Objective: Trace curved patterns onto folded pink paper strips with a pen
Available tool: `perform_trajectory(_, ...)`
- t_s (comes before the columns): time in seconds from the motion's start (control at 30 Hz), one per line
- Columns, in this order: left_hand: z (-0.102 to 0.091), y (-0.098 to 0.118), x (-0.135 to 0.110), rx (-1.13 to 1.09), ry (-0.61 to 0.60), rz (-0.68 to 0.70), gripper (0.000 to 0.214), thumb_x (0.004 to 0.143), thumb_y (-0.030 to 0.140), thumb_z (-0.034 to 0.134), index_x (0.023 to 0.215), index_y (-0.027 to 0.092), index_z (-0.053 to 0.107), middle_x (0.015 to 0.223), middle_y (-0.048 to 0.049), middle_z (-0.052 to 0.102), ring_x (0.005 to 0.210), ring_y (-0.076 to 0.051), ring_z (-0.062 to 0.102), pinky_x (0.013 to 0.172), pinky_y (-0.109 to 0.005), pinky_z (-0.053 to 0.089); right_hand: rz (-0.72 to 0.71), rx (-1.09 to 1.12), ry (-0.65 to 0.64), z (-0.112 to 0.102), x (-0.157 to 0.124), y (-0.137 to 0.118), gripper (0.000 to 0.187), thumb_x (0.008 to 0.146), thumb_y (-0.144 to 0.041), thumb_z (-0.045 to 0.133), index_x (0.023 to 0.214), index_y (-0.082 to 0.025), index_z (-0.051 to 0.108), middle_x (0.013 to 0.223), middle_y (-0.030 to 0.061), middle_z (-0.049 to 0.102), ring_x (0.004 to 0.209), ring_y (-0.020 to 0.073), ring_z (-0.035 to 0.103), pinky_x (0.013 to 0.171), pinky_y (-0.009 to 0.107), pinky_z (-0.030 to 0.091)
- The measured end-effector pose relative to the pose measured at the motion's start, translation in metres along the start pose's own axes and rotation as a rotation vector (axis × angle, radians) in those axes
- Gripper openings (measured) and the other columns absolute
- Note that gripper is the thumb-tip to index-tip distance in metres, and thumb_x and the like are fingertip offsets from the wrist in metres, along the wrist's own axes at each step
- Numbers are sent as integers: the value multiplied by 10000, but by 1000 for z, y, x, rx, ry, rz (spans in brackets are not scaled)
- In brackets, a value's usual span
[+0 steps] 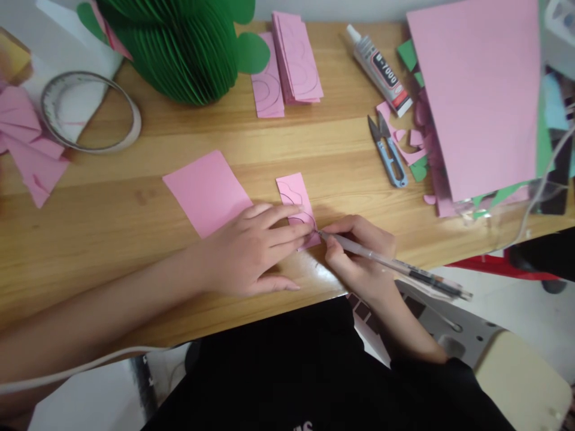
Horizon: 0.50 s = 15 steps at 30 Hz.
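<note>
My left hand [256,248] lies flat with fingers stretched, its fingertips resting on a small strip of pink paper [290,184] that bears dark curved pen lines. Part of the strip is covered by those fingers. A pen [372,254] with a clear barrel is pinched in my right hand [363,251], its tip touching the strip near its lower right edge. Beside my left wrist a larger plain pink sheet [204,191] lies on the wooden table [112,239], its lower corner behind the hand.
At the back stand a green honeycomb paper piece [179,54] and folded pink papers with drawn curves [299,57]. A tape roll [135,123] lies left. Rightward are a glue tube [381,72], blue thread snips [390,158], paper scraps and a big pink sheet [480,90].
</note>
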State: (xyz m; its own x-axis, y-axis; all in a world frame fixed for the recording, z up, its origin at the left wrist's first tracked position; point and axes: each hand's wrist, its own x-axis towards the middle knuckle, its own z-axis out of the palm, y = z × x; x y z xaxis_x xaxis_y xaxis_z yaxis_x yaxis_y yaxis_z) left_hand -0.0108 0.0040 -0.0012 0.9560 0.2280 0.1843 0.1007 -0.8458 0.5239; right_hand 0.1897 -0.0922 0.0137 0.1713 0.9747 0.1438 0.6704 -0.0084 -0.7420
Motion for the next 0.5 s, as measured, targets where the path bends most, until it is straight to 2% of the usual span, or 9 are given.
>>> perform_trajectory(0.13, 3, -1, -1, -10, 21, -1, 540, 974, 532, 493, 1318, 122, 571, 1354, -141, 627, 1327, -328, 469, 1029, -467, 375, -24, 31, -32, 0, 0, -1, 66, 789, -182, 580, 779, -212, 637, 628, -16, 663, 553, 131, 605, 537, 278, 484)
perform_trajectory(0.27, 2, -1, -1, 4, 26, 2, 551, 992, 543, 440, 1304, 109, 573, 1358, -142, 627, 1325, -326, 465, 1021, -468, 377, -13, 30, -32, 0, 1, -1, 60, 788, -185, 584, 775, -207, 638, 628, -11, 669, 552, 135, 610, 543, 284, 491)
perform_trajectory(0.5, -1, 1, 0, 21, -11, -11, 535, 997, 539, 439, 1283, 110, 581, 1363, -143, 624, 1322, -318, 484, 1030, -451, 376, -6, 14, -24, -1, 1, 0, 54, 792, -206, 587, 785, -207, 641, 634, -12, 670, 545, 135, 609, 531, 282, 487)
